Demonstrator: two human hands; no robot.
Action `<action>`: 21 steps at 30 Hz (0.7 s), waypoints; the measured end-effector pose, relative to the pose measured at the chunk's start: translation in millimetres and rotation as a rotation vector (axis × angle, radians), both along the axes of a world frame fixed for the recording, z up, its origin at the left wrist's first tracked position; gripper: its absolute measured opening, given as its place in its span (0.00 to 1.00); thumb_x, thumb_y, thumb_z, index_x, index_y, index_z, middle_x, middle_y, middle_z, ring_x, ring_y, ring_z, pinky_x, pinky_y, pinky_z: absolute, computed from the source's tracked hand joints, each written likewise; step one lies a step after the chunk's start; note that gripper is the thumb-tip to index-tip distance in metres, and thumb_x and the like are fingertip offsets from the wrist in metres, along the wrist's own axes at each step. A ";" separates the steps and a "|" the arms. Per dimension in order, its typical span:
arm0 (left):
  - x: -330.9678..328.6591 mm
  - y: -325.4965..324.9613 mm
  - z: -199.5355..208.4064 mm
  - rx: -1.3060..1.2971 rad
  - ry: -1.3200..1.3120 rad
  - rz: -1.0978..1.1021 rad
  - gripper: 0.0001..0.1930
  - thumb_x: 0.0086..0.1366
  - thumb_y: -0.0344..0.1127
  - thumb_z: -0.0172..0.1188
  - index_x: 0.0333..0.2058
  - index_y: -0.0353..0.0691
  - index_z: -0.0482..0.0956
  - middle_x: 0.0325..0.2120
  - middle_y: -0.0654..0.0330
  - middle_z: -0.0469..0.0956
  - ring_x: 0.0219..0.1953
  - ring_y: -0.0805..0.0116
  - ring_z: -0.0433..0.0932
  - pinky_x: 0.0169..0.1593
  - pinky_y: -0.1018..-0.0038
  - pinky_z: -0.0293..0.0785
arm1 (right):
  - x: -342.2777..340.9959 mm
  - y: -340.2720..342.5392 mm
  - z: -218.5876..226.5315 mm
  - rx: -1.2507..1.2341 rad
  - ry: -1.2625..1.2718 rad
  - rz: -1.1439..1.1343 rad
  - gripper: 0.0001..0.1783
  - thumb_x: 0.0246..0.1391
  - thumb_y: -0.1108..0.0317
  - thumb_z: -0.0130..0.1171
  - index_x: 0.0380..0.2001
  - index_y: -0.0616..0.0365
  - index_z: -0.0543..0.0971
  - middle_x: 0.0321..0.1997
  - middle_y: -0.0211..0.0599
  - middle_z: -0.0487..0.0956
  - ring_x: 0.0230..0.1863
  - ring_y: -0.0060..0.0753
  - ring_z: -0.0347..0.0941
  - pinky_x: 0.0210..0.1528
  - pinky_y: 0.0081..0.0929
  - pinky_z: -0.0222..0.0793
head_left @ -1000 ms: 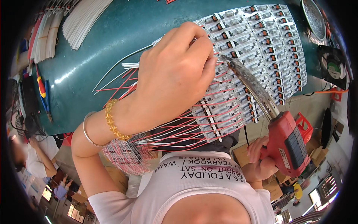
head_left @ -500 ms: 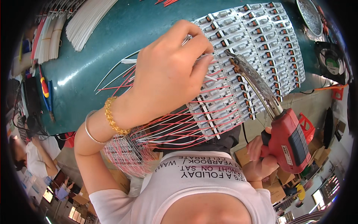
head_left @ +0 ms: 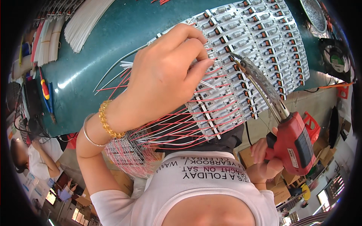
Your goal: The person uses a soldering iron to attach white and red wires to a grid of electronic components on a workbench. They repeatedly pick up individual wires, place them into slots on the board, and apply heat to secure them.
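My left hand [head_left: 166,71] is closed in a pinch over the left part of a sheet of small circuit boards [head_left: 241,45]. A thin wire seems to be between its fingertips, though the fingers hide most of it. My right hand [head_left: 266,158] grips the handle of a red soldering gun [head_left: 296,145]. Its metal tip hovers over the boards, a little right of my left fingertips. Red and white wires [head_left: 181,128] run from the sheet's near left rows, and more loose wires [head_left: 128,64] stick out behind my left hand.
On the green table [head_left: 90,71] lie a bundle of white wires [head_left: 85,24] and a pair of pliers [head_left: 46,92]. A metal bowl [head_left: 315,17] and a black fan [head_left: 335,60] stand at the right. Wired boards [head_left: 126,152] hang below the near edge. A co-worker [head_left: 39,156] sits at left.
My left hand has shifted slightly left and nearer to me. The soldering gun has moved slightly to the right with my right hand, and the sheet sits a little farther left.
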State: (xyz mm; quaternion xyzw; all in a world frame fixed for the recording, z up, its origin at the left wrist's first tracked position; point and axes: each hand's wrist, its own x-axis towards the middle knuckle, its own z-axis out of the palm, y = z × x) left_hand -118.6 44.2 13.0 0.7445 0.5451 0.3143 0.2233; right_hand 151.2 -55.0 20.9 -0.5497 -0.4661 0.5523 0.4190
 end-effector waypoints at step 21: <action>11.8 -4.2 -8.9 0.114 0.093 0.075 0.07 0.49 0.24 0.66 0.24 0.36 0.76 0.35 0.59 0.77 0.27 0.66 0.78 0.28 0.75 0.74 | -1.3 -3.0 2.9 0.014 0.090 0.019 0.48 0.49 0.30 0.53 0.54 0.68 0.63 0.11 0.24 0.65 0.10 0.20 0.59 0.17 0.20 0.58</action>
